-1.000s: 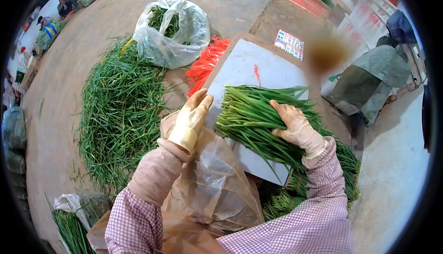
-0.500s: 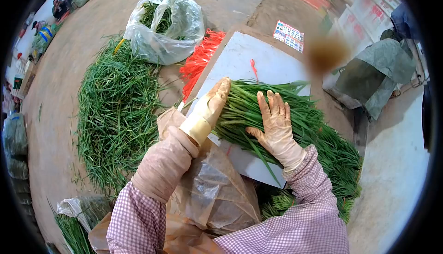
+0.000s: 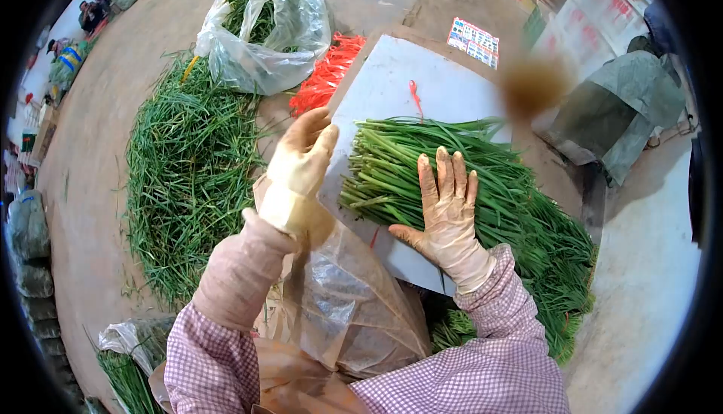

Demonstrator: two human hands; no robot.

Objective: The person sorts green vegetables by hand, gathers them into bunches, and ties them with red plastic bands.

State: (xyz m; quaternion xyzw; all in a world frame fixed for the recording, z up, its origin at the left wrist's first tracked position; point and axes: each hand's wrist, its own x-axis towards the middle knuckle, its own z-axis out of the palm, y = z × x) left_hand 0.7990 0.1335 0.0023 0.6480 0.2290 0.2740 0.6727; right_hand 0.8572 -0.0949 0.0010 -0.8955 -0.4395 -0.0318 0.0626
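Note:
A bunch of long green chives (image 3: 380,169) lies across a pale board (image 3: 392,75), its cut stem ends toward the left. My right hand (image 3: 452,218), in a stained rubber glove, rests flat on the bunch with its fingers spread. Left of the stem ends, my left hand (image 3: 300,162) is held up in a glove, apart from the chives, fingers stretched out and nothing in them. A red tie (image 3: 415,98) lies on the board above the bunch. Another red strip shows below it, partly covered. More chives (image 3: 561,278) are piled at the right.
Loose green leaves (image 3: 192,181) are heaped on the floor at the left, beside a clear plastic bag (image 3: 301,64) of greens. Red ties (image 3: 331,75) lie by the board. A printed card (image 3: 473,42) is at its far edge; a grey-green sheet (image 3: 629,105) stands right.
My left hand has moved left, away from the stem ends, and its fingers have parted. My right hand still lies flat on the bunch. The view has shifted slightly.

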